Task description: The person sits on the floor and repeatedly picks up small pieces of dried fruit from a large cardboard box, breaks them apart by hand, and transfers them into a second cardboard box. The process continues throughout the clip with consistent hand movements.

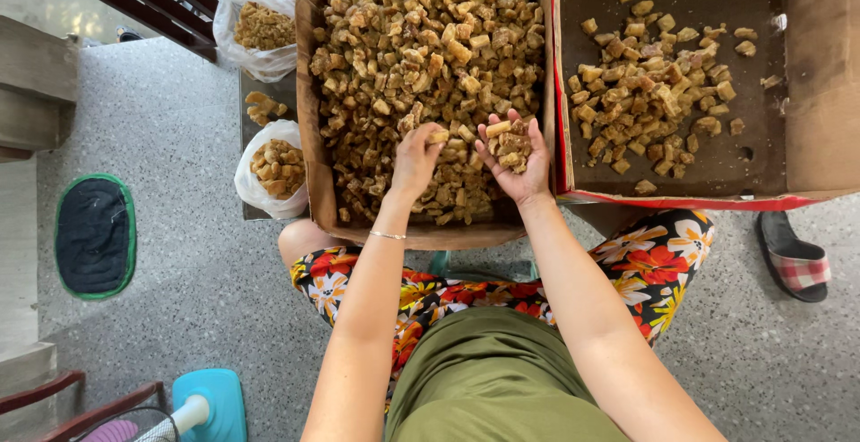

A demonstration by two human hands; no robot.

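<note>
Chunks: small golden-brown lumps (421, 57), rough and crusted, heaped in the big box in front of the person; far too many to count.
Handling: my guess is each lump is light, stiff and a bit brittle, perhaps sticky; best pinched by its sides between fingertips, or scooped in a cupped palm.
Left hand (417, 160): knuckles up, resting on the heap, fingers curled round one pale lump (438, 137) at the tips; a thin bracelet (387, 235) on the wrist.
Right hand (512, 157): palm up over the heap near the box's right wall, fingers half curled into a cup that holds a small handful of lumps.
Big box (311, 137): one brown cardboard box, nearly full, its near edge resting on the person's lap.
Second box (806, 75): one cardboard box just to the right, touching the first, with a loose pile of the same lumps (649, 93) on its bare bottom.
Bags: two clear plastic bags left of the big box, the far bag (260, 30) and the near bag (273, 166), each with lumps inside; a few loose lumps lie between them.
Floor: speckled grey floor (179, 120), one dark mat edged green (94, 236), one checked sandal (797, 258).
</note>
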